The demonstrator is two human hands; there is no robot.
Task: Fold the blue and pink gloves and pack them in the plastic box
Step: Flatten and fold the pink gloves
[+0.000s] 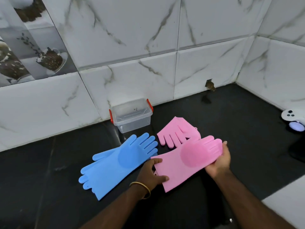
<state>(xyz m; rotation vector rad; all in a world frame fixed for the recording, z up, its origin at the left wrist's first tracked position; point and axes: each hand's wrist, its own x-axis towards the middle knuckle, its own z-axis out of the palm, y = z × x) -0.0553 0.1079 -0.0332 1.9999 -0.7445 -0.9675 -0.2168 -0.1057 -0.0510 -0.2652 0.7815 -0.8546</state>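
A pink glove (186, 161) is held just above the black counter. My left hand (152, 173) grips its cuff end and my right hand (220, 160) grips its finger end. A second pink glove (175, 133) lies flat behind it, fingers pointing toward me. Two blue gloves (115, 162) lie stacked to the left, one with fingers toward the wall, the other with fingers to the left. The clear plastic box (132, 115) with red latches stands open and empty against the wall, behind the gloves.
The black counter (49, 171) meets marble-tiled walls at the back and right. A white controller (293, 116) and a dark object sit at the far right edge. A white surface shows at the lower right corner.
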